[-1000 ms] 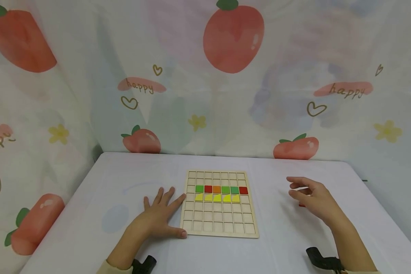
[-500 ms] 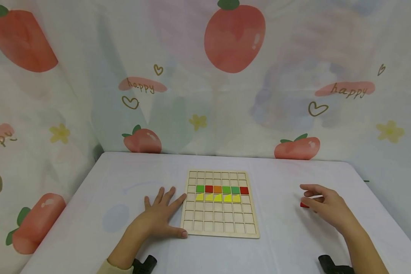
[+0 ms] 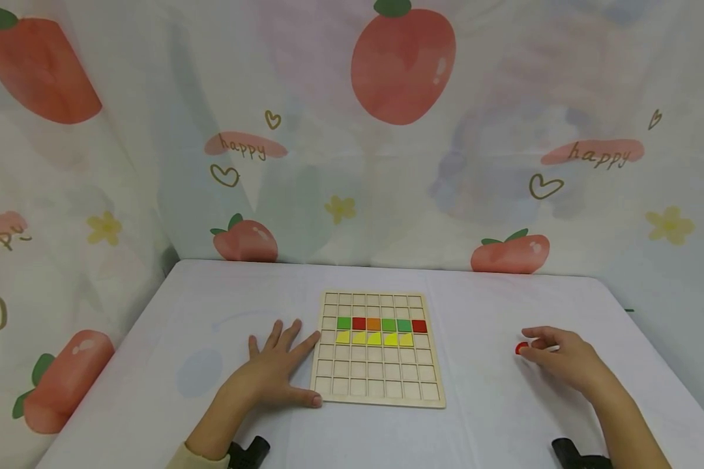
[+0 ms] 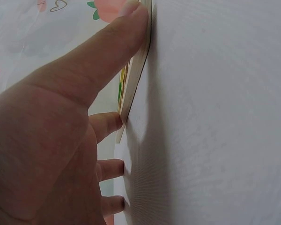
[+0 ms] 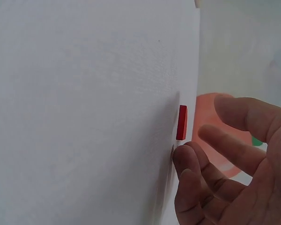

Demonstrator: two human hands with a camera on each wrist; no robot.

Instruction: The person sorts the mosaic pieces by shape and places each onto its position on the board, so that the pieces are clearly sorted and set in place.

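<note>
A wooden grid board lies on the white table. One of its rows holds green, red and orange squares, and the row below has several yellow triangles. My left hand is spread at the board's left side, thumb and index fingertip against its edge. To the right, a small red piece lies flat on the table right at my right hand. From the right wrist, the red piece shows just beyond the loosely bent fingers, with the thumb apart from it.
A white cloth with fruit prints hangs behind the table's back edge and along the left side. Black wrist mounts sit under both forearms. The tabletop spans between the board and my right hand.
My right hand has moved right and toward me, lowering beside the red piece, which now shows more at the fingertips. The left hand and board have stayed put.
</note>
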